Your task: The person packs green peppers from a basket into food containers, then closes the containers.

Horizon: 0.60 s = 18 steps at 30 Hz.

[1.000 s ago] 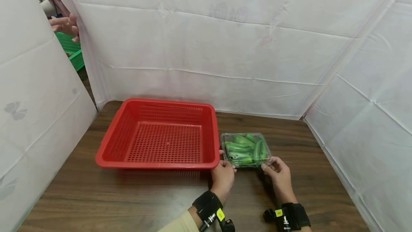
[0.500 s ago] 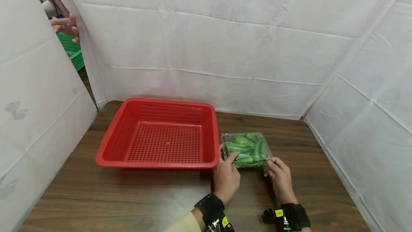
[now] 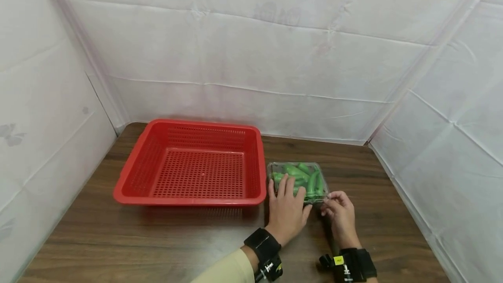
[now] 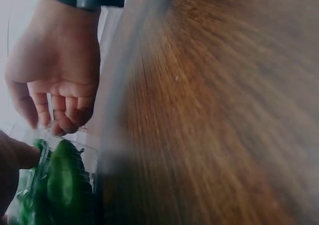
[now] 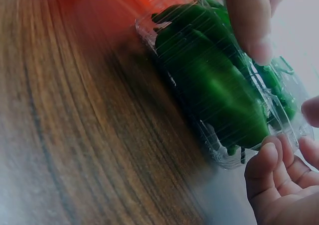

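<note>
Item: clear clamshell box of green peppers (image 3: 300, 180), sitting near the surface's right front edge, beside the red basket (image 3: 188, 165). We are pressing our left hand (image 3: 287, 210) flat on its lid; right hand (image 3: 341, 215) is pinching the front corner. Light, thin, crushable, slippery; we would grip the rims.
</note>
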{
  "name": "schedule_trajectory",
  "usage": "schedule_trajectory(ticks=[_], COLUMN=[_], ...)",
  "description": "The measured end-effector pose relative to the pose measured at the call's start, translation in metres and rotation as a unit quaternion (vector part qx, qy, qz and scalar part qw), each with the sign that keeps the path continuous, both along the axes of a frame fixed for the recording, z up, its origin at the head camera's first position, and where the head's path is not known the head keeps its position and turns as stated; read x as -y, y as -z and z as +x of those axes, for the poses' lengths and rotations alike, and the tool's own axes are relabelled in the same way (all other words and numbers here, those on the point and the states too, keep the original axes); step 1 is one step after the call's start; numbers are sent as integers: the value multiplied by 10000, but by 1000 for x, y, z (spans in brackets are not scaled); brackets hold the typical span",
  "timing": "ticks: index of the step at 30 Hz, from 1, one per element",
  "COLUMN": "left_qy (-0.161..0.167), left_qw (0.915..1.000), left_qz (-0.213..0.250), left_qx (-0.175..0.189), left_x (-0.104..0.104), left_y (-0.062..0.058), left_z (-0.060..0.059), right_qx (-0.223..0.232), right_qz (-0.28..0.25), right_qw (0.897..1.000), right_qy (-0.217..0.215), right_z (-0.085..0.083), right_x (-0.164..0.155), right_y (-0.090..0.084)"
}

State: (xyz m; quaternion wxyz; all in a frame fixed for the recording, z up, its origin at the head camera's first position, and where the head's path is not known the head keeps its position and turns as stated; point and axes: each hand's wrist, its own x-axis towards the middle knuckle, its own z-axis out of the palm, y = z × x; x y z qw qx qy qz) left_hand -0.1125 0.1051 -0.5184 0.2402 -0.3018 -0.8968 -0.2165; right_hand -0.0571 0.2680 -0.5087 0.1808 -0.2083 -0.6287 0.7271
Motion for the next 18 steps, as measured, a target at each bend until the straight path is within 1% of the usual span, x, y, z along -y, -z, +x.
schedule_trajectory(ticks=[3, 6, 14, 18], left_qy=[-165, -269, -341, -275], left_qw=[9999, 9996, 9983, 9986], left_qz=[20, 43, 309, 299], left_qx=[-41, -57, -359, -332], left_x=[-6, -8, -11, -11], left_y=[2, 4, 7, 10], left_z=[-2, -2, -4, -5], right_qx=[153, 326, 505, 699], right_qz=[26, 68, 154, 259], right_qw=[9999, 9994, 9984, 9971], right_qy=[13, 77, 202, 173], right_z=[0, 0, -1, -1], right_x=[1, 2, 2, 1], right_y=[-2, -2, -3, -4])
